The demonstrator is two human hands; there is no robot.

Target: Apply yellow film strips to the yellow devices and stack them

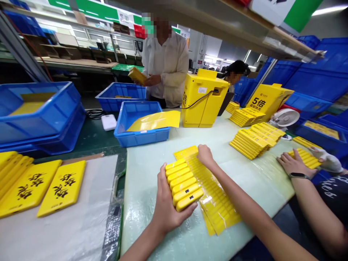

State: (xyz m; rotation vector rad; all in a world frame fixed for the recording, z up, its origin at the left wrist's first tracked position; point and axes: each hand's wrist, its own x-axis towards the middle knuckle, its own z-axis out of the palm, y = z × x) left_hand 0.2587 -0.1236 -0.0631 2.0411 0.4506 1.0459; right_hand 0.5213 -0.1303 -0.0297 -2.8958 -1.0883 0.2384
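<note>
My left hand is wrapped round a stack of yellow power banks, held tilted above the table with their narrow ends facing up. Small dark ports show on the two nearest ones. Just right of the stack lie overlapping sheets of yellow strip stickers, glossy and partly hidden by my right forearm. My right hand is at the upper end of these sheets, its fingers curled and closed on the sheet's edge. Its fingertips are partly hidden.
Stacked power banks stand at the back right, beside a co-worker's hands. A yellow display case and a blue bin line the back. More power banks lie left. Overhead runs a shelf. Another person stands opposite.
</note>
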